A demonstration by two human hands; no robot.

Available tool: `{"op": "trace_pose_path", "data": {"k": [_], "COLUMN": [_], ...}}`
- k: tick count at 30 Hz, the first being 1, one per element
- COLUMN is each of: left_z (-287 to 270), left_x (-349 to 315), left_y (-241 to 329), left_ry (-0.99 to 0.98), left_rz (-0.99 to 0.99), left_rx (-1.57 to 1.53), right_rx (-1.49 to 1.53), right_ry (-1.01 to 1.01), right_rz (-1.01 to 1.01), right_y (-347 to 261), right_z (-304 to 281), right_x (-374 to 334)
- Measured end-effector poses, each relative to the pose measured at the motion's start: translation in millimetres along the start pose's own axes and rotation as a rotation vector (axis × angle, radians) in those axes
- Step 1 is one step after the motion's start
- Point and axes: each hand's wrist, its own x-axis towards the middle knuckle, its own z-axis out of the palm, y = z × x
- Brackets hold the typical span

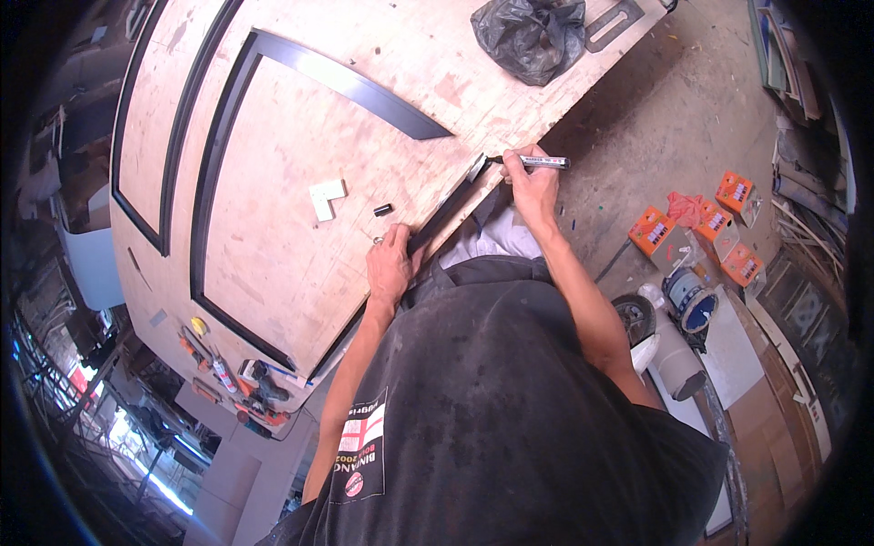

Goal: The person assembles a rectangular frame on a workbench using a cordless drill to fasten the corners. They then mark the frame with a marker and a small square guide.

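My right hand [533, 189] grips a marker pen [546, 162] with a white and dark barrel. The pen's tip is at the far end of a long black metal profile [455, 202] lying along the table's near edge. My left hand [390, 266] is closed on the same profile farther down, at the edge; part of its grip is hidden. A ring shows on one finger. Near that hand on the tabletop lie a small black marker cap [382, 209] and a white L-shaped piece [326, 197].
Black frame strips [198, 227] lie on the wooden tabletop [291, 164], one with a mitred end [428, 129]. A black plastic bag [530, 41] rests at the far edge. Power tools [262, 382] sit at the left corner. Orange boxes [654, 229] and a blue bucket [692, 300] stand on the floor.
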Motion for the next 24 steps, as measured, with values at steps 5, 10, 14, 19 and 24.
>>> {"op": "trace_pose_path", "data": {"k": [5,10,14,19,24], "left_z": [-1.4,-1.1,0.2,0.4,-2.3], "left_x": [0.3,0.2,0.0,-0.9,0.2], "left_y": [2.0,1.9,0.7,1.1,3.5], "left_ry": [-0.014,-0.001,-0.001,0.002,-0.006], "left_rz": [-0.019,-0.004,-0.001,-0.008,-0.016], "left_rx": [0.004,-0.002,0.006,0.01,-0.004], "right_rx": [0.023,0.05,0.038,-0.008,0.052], "right_ry": [-0.01,0.012,0.008,-0.031,-0.005], "right_rz": [-0.002,0.001,0.021,-0.008,0.013], "right_y": [-0.1,1.0,-1.8,3.3,1.3], "right_z": [-1.5,3.2,3.1,-0.9,2.1], "right_x": [0.4,-0.2,0.6,2.6,0.9]}}
